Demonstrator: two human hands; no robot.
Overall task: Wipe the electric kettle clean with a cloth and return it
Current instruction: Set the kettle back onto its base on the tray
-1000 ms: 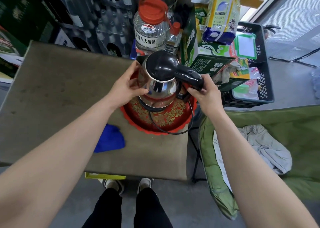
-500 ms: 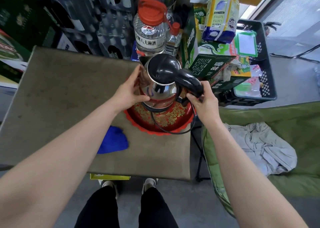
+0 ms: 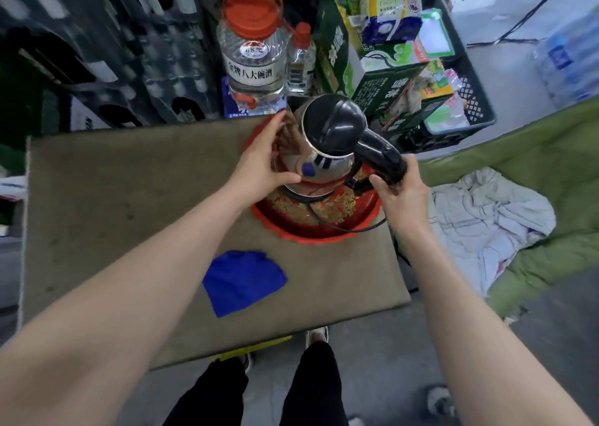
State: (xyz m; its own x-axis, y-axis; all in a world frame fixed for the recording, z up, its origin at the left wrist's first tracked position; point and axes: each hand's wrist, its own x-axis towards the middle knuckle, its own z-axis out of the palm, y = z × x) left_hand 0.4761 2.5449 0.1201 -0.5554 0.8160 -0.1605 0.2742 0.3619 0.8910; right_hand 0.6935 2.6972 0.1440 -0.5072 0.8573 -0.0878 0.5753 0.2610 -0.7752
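**Kettle held over the tray, cloth lying unused**

The kettle (image 3: 324, 153) is at the table's (image 3: 129, 198) far right corner, over the red tray (image 3: 311, 224). Whether its base touches the tray or sits just above it cannot be told; a black cord (image 3: 340, 226) loops across the tray beneath it.

The right hand (image 3: 402, 195) is closed around the end of the black handle (image 3: 379, 153). The left hand (image 3: 262, 163) cups the steel body from the left, fingers curled around the far side and thumb pressed on the near side. Both hands grip the kettle; neither holds the cloth.

The kettle stands roughly upright, its black lid (image 3: 334, 124) facing up toward the camera. The handle juts from the body toward the table's right edge and the person; the spout is not clearly visible, probably on the opposite side, toward the far left.

The blue cloth (image 3: 243, 279) lies flat near the table's near edge, well apart from the kettle, nearer and to the left of it. It lies on the left arm's side, so the left hand is the nearer one to fetch it, while the right can keep the handle. Judging by this, wiping is either not begun or done; the frame alone does not settle which.
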